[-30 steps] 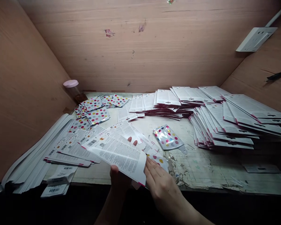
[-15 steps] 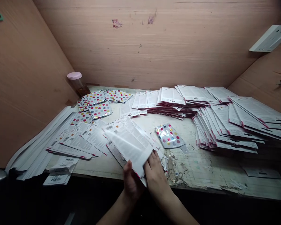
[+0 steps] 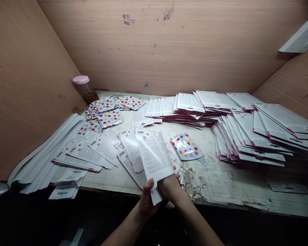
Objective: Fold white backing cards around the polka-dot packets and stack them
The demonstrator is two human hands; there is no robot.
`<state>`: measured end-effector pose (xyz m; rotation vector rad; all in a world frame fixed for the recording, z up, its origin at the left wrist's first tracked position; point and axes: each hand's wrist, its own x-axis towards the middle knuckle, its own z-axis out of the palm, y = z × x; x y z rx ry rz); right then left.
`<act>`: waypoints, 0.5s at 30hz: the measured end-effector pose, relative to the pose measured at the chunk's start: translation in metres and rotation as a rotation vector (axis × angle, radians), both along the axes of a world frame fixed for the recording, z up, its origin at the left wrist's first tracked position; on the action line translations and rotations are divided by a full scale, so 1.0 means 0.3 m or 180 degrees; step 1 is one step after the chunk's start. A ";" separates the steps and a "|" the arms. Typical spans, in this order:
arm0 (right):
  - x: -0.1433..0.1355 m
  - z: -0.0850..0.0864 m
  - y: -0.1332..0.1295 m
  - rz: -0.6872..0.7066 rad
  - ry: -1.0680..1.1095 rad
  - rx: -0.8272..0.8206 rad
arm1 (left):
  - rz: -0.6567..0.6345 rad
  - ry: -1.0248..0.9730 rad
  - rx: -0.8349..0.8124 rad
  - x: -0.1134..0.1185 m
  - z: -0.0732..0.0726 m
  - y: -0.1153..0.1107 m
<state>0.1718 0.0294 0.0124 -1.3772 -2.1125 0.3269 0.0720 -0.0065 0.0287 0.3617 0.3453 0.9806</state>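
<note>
A white printed cardboard sleeve (image 3: pixel 155 153) is tilted up at the front of the table. My left hand (image 3: pixel 146 196) is closed round its lower end, thumb on the near side; fingertips show past its right edge. My right hand (image 3: pixel 169 187) reaches into the sleeve's open lower end, so its fingers are hidden. More white sleeves (image 3: pixel 130 145) lie fanned out behind and left of the held one. A shiny polka-dot pouch (image 3: pixel 187 147) with a clear tab rests alone to the right.
Stacked white sleeves (image 3: pixel 248 133) fill the right and back. Polka-dot packets (image 3: pixel 109 118) lie at back left, beside a pink-lidded jar (image 3: pixel 83 89). Long white sheets (image 3: pixel 45 157) and barcode labels (image 3: pixel 68 184) are at the left edge. Wooden panels (image 3: pixel 154 51) surround the table.
The held sleeve has turned more upright and its lower end now gapes. My right hand has gone from gripping its right edge to inside the opening. The left hand keeps its hold.
</note>
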 end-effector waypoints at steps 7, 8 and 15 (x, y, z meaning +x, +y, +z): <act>-0.003 -0.017 -0.172 0.0410 -0.0594 -0.0199 | 0.0824 0.1052 -0.0778 -0.072 -0.001 0.068; 0.006 -0.003 -0.210 0.0386 -0.0673 -0.0047 | 0.0841 0.1220 -0.0643 -0.081 -0.001 0.081; 0.186 0.094 -0.208 0.0137 0.0644 -0.0338 | 0.2004 0.3999 0.1298 -0.081 -0.069 0.088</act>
